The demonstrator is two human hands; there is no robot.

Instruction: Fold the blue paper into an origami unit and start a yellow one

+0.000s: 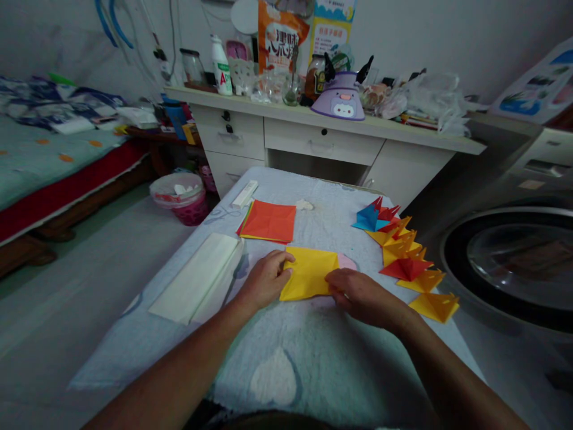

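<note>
A yellow sheet of origami paper [310, 272] lies between my hands on the cloth-covered table. At its left edge my left hand [267, 276] is closed, the paper's edge between thumb and fingers. My right hand [351, 288] grips the opposite edge with bent fingers, partly hiding that side. Just beyond sits a stack of square papers [271, 221], orange-red on top with other colours showing at the left. To the right stands a row of folded paper pieces with pointed tips: a blue one [370, 217], a red one [406, 268] and several yellow ones [436, 306].
A folded whitish paper or cloth [197, 278] rests at the table's left, with a small white box [245, 194] farther back. Behind the table is a white desk [295, 134] crowded with jars and bags. A washing machine [514, 239] stands right; a pink bin [190, 209] stands left.
</note>
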